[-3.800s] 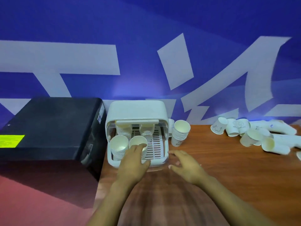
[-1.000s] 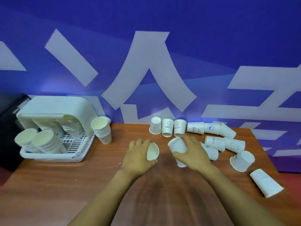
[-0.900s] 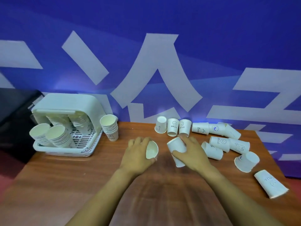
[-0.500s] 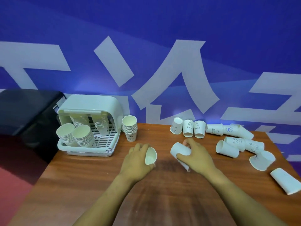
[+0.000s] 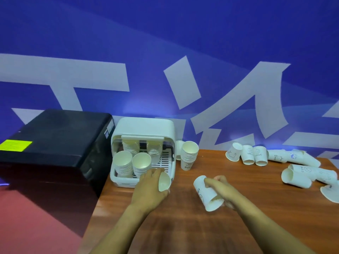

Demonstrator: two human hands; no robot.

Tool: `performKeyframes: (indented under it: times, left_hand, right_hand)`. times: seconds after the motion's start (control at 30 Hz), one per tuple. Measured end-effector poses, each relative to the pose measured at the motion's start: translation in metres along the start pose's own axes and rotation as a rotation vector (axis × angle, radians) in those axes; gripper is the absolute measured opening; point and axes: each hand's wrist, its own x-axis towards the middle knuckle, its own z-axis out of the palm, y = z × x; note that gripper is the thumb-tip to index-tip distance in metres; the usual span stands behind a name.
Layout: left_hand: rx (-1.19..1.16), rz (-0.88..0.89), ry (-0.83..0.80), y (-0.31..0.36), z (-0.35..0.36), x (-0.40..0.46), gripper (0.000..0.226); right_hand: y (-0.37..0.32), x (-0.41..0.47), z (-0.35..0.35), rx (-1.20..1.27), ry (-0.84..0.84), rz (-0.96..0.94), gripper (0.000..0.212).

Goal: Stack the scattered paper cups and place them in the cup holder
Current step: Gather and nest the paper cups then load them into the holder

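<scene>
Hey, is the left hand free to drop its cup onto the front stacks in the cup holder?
Probably yes. The left hand grips a paper cup at the open front of the cup holder, right by the nearest front stack, and nothing lies between them.

1. Wooden table: brown grain surface filling the lower right of the view.
2. Black box-shaped appliance: stands at the table's left edge and bears a yellow label on its top.
3. Blue wall: behind the table, painted with large white strokes.
4. Red floor: lower left.
</scene>
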Motion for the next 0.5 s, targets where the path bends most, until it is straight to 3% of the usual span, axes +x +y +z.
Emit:
performKeyframes:
  times: [0.3,0.5]
  left_hand:
    - [0.169,0.099,-0.048,-0.017,-0.001,0.038,0.068]
    - [0.443,0.138,-0.073,-0.012,0.008,0.082,0.068]
  right_hand:
    - [0.012,0.014,0.021,-0.002,0.105,-0.007,0.023]
    - [0.005,0.033,0.01,0.046,0.214,0.006,0.033]
